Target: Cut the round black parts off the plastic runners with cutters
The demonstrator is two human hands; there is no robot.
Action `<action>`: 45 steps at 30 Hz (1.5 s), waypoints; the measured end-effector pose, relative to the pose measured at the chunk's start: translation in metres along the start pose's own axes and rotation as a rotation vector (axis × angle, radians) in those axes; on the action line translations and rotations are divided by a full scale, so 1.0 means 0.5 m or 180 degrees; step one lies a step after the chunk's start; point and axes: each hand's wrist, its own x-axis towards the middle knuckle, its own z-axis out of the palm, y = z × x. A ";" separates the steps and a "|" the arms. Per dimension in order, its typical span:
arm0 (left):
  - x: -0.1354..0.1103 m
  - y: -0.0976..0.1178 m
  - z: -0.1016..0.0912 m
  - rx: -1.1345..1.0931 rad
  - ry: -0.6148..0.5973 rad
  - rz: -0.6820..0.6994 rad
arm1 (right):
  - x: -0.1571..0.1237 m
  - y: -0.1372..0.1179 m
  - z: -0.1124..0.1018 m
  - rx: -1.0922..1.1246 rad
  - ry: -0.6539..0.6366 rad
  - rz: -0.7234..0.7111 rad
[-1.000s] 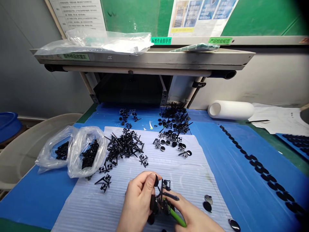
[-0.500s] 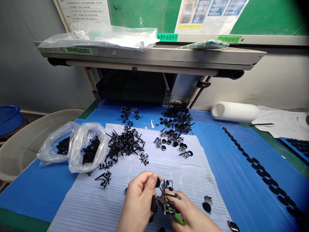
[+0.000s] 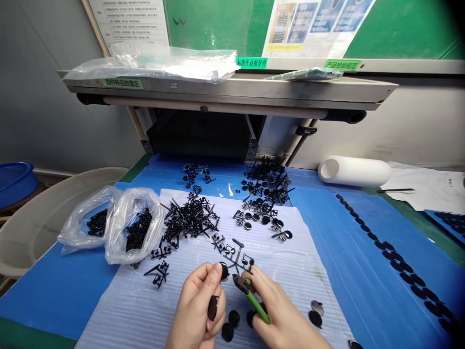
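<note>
My left hand (image 3: 198, 308) pinches a black round disc (image 3: 224, 271) between thumb and forefinger. A second dark disc (image 3: 212, 308) shows against its curled fingers. In my right hand (image 3: 278, 310) is a pair of side cutters (image 3: 257, 306) with green handles, the dark jaws pointing toward the left hand and apart from the disc. Just beyond the jaws, a black plastic sprue (image 3: 238, 261) with small parts lies on the pale ribbed sheet (image 3: 145, 315). Several loose black discs (image 3: 227, 332) rest on the sheet between and under my hands.
Tangled black sprues (image 3: 191, 215) are heaped ahead, with another heap (image 3: 269, 182) at the back right. Two clear bags (image 3: 160, 213) of small black parts stand left. Rows of discs (image 3: 399, 266) run along the right. A shelf (image 3: 232, 94) overhangs the back; a white roll (image 3: 356, 170) lies beside it.
The sprue that was at the cutters and my right hand now lies on the sheet beyond them. My left hand has drawn left, away from the cutters, with the disc in it.
</note>
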 end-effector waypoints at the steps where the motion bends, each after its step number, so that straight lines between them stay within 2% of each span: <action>1: 0.000 0.000 -0.001 -0.0063 -0.0023 -0.0030 | 0.003 -0.001 0.003 0.0021 -0.0003 0.0014; 8: -0.004 0.000 -0.003 -0.0188 -0.0139 -0.0081 | 0.022 -0.004 0.009 0.0180 -0.0115 0.0042; 16: -0.005 0.000 -0.015 -0.0328 -0.0077 -0.0142 | 0.031 -0.004 0.008 0.0288 -0.0243 -0.0020; 28: 0.000 0.008 -0.029 -0.0466 0.0131 -0.0089 | 0.056 -0.012 -0.003 0.0085 -0.0614 0.0008; 35: -0.001 0.013 -0.053 -0.0446 0.0480 -0.0109 | 0.084 -0.003 0.007 -0.0262 -0.0851 -0.0216; 41: 0.019 0.006 -0.101 -0.0384 0.0823 0.0162 | 0.144 -0.016 0.029 -0.0887 -0.0912 -0.0484; 43: 0.025 -0.006 -0.121 0.0081 0.1131 0.0325 | 0.164 -0.021 0.024 -0.1069 -0.0812 -0.0516; 45: 0.026 -0.021 -0.143 0.1065 0.1543 0.0557 | 0.174 -0.017 0.008 -0.1204 -0.0720 -0.0535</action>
